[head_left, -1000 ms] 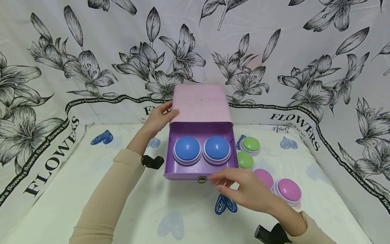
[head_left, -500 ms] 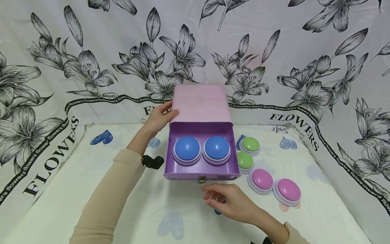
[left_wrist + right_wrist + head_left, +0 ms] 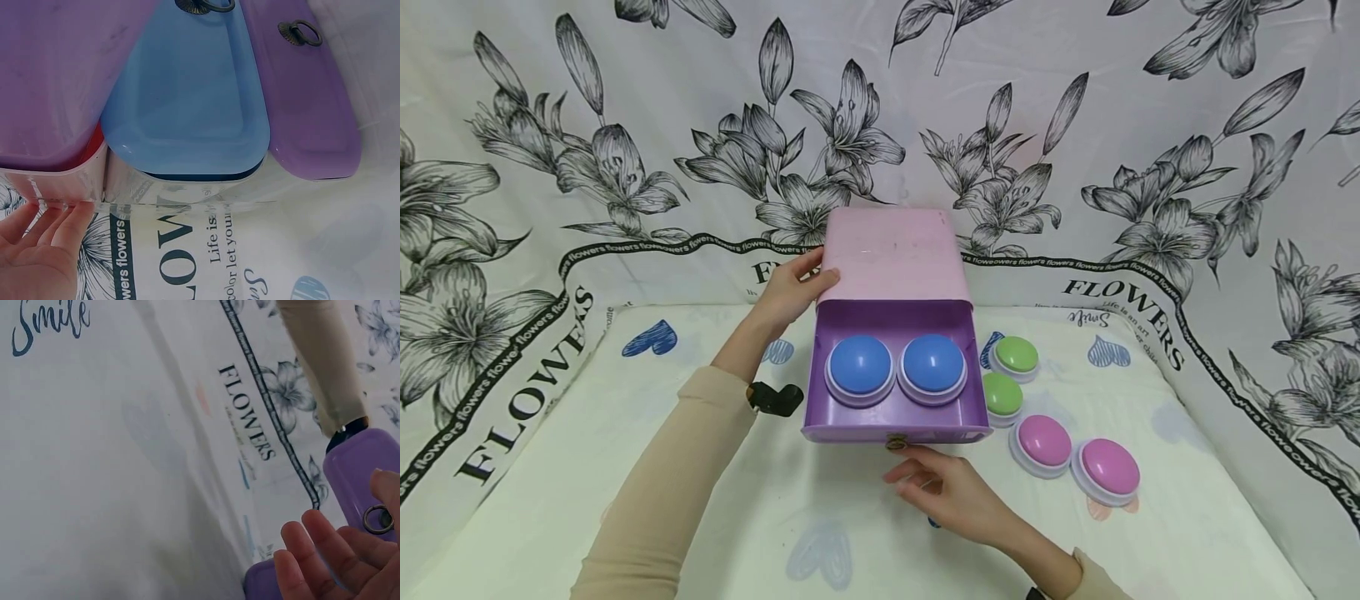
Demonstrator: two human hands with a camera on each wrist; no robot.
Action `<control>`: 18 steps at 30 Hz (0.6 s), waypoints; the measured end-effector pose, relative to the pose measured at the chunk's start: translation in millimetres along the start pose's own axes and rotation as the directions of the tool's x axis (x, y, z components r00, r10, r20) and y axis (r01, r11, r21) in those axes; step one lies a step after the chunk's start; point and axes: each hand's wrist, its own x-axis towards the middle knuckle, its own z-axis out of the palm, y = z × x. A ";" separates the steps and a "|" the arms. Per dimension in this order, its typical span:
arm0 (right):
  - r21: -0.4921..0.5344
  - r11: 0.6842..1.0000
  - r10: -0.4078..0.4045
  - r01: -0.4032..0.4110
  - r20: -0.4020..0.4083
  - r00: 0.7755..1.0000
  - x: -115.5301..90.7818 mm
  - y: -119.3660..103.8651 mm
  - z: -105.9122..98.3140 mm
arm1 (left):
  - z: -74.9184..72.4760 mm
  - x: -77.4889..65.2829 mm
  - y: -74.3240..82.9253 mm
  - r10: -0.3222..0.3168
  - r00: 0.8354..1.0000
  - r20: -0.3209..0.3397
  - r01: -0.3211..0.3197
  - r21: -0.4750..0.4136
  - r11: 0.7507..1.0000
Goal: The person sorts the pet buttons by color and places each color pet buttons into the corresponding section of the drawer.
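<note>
A pink drawer cabinet (image 3: 895,254) stands in the middle of the head view, its top purple drawer (image 3: 895,434) pulled out. Inside the drawer sit two blue domed push buttons (image 3: 861,364) with white bases, side by side. My left hand (image 3: 790,292) rests against the cabinet's left side, thumb at the top edge; in the left wrist view its fingers (image 3: 72,225) lie straight on the pink casing. My right hand (image 3: 951,492) is just below the drawer front, fingers loosely bent and forefinger right at the brass ring pull (image 3: 896,442). Nothing is held in its palm.
Two green push buttons (image 3: 1017,354) and two pink push buttons (image 3: 1045,441) lie on the white cloth (image 3: 715,492) right of the drawer. Below the top drawer, a blue drawer (image 3: 187,94) and another purple drawer (image 3: 306,100) are closed. A flower-printed curtain (image 3: 880,100) hangs behind.
My right hand has moved left and down from the drawer's right front corner, then up to the ring pull. The left hand, drawer and blue buttons have stayed put.
</note>
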 end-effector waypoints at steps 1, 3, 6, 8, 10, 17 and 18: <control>0.013 1.000 0.011 -0.011 0.000 1.000 0.4 -0.1 0.1 | 0.0 0.0 -0.1 0.002 1.000 0.000 -0.002 0.000 1.000; 0.045 0.998 0.042 -0.042 0.004 0.999 0.9 0.2 0.2 | 0.0 -0.2 -0.3 0.005 1.000 0.001 -0.005 0.001 1.000; 0.101 0.992 0.080 -0.081 0.018 0.997 0.9 0.7 0.6 | -0.3 -0.6 -0.3 0.007 1.000 0.004 -0.007 0.003 1.000; 0.138 0.986 0.095 -0.098 0.026 0.995 0.9 0.8 0.7 | -0.5 -1.0 0.6 0.004 1.000 0.007 -0.004 0.002 1.000; 0.172 0.980 0.096 -0.099 0.030 0.995 1.2 0.3 0.9 | -0.6 -2.3 3.2 -0.005 1.000 0.011 0.005 -0.003 1.000; 0.267 0.961 0.084 -0.080 -0.004 0.996 8.1 -4.7 3.3 | 1.1 -12.1 19.6 -0.029 0.999 0.025 0.029 -0.018 0.999; 0.271 0.959 0.089 -0.082 -0.013 0.996 9.4 -6.0 4.1 | 1.5 -13.0 21.0 -0.029 0.999 0.026 0.030 -0.017 0.999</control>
